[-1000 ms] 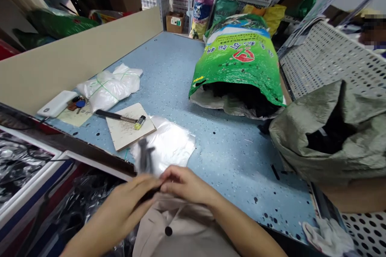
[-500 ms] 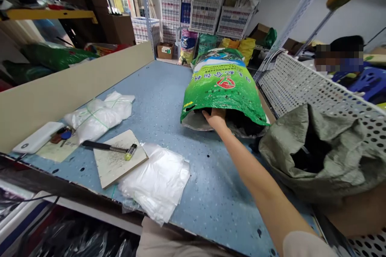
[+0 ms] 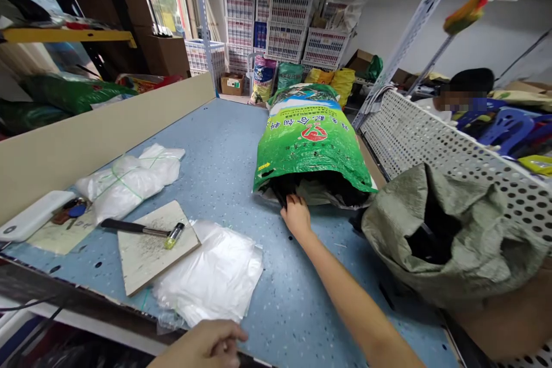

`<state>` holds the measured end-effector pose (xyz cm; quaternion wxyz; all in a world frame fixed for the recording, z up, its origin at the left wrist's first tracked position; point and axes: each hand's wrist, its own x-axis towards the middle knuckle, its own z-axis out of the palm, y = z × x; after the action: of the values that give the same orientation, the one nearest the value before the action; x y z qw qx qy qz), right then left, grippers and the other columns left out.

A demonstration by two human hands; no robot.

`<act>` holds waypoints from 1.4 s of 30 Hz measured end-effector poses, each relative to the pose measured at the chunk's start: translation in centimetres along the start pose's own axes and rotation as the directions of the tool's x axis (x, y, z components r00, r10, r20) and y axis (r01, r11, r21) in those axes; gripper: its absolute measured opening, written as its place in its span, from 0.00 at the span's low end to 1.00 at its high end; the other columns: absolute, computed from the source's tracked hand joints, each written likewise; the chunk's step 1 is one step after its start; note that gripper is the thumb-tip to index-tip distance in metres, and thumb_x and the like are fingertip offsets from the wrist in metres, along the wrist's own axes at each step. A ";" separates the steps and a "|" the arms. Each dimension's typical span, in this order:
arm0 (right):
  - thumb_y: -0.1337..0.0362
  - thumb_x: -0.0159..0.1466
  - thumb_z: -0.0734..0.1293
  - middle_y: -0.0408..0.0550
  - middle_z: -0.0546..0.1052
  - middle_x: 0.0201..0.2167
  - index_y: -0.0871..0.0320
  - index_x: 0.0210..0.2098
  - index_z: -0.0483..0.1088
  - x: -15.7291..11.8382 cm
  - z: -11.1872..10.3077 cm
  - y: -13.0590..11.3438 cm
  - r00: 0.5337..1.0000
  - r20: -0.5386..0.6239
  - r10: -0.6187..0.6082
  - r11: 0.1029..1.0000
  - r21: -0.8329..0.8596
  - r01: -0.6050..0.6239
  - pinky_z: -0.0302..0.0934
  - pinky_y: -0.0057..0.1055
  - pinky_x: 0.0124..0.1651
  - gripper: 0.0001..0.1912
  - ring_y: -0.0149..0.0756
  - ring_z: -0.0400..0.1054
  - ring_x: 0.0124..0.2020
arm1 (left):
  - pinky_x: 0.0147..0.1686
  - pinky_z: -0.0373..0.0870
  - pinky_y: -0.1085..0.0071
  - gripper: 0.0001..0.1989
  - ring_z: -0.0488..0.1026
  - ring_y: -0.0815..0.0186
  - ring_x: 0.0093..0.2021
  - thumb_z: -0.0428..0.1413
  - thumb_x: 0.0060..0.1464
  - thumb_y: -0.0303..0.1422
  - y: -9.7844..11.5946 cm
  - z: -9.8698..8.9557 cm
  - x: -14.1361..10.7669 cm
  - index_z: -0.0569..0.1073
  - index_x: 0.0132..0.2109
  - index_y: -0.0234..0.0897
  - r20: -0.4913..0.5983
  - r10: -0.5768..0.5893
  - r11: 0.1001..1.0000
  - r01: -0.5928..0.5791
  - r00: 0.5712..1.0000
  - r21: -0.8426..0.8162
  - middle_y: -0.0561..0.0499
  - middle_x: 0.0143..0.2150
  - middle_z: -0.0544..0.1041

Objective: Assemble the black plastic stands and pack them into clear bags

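My right hand (image 3: 296, 215) is at the mouth of a green printed feed bag (image 3: 313, 144) lying on the table. Its fingers are bent around the edge of some black material (image 3: 282, 188) in the opening; what exactly they grip is hidden. More black contents show inside the bag. At the bottom edge, my left hand (image 3: 211, 345) hovers near the table's front edge with loosely curled fingers and nothing visible in them. Just beyond it lies a stack of clear plastic bags (image 3: 215, 273). A hammer (image 3: 142, 229) rests on a pale square board (image 3: 155, 253) beside the stack.
An open grey-green woven sack (image 3: 397, 213) with black contents stands at the right. To the left lie a tied plastic bundle (image 3: 129, 178), keys (image 3: 75, 210) and a white device (image 3: 37, 215). A perforated white panel (image 3: 457, 149) borders the right side; a person sits beyond it.
My right hand has drawn back from inside the green bag to its mouth, with black material showing by the fingers. My left hand has come into view at the bottom.
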<state>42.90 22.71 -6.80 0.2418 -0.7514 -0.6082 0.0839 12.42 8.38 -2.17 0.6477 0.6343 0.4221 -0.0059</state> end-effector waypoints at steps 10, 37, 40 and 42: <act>0.57 0.64 0.57 0.45 0.73 0.30 0.57 0.36 0.69 -13.3 -0.7 1.3 0.988 0.129 0.088 0.814 0.562 -0.146 0.64 0.33 0.37 0.13 0.37 0.68 0.32 | 0.50 0.69 0.62 0.22 0.74 0.60 0.48 0.62 0.50 0.44 5.7 2.7 13.3 0.69 0.48 0.38 -0.325 0.015 0.484 -0.291 0.945 -0.825 0.42 0.49 0.73; 0.50 0.69 0.55 0.54 0.71 0.35 0.58 0.40 0.68 -16.4 -8.3 -1.6 0.874 -0.066 -0.481 0.844 0.234 0.482 0.61 0.39 0.42 0.20 0.42 0.64 0.38 | 0.61 0.56 0.57 0.35 0.62 0.54 0.61 0.53 0.53 0.30 7.5 7.1 3.7 0.51 0.66 0.38 -0.467 0.319 0.930 -0.367 0.825 -0.013 0.41 0.63 0.63; 0.50 0.70 0.52 0.50 0.70 0.29 0.58 0.35 0.67 -15.9 -8.1 -2.2 0.909 -0.030 -0.417 0.858 0.316 0.404 0.60 0.35 0.38 0.22 0.38 0.64 0.33 | 0.55 0.61 0.57 0.34 0.67 0.54 0.55 0.52 0.53 0.30 7.9 7.4 3.8 0.51 0.66 0.37 -0.494 0.303 0.945 -0.323 0.815 0.047 0.40 0.59 0.66; 0.50 0.71 0.48 0.45 0.69 0.26 0.56 0.33 0.65 -15.9 -8.0 -2.6 0.942 0.109 -0.319 0.850 0.473 0.233 0.60 0.31 0.34 0.24 0.34 0.64 0.28 | 0.54 0.62 0.57 0.33 0.68 0.54 0.55 0.52 0.52 0.30 7.7 7.1 4.2 0.52 0.65 0.37 -0.552 0.300 0.943 -0.328 0.778 0.051 0.40 0.58 0.67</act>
<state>40.06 5.81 -1.32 0.3629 -0.5676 -0.6931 0.2565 23.14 6.28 0.63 0.5048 0.6545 0.4791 0.2955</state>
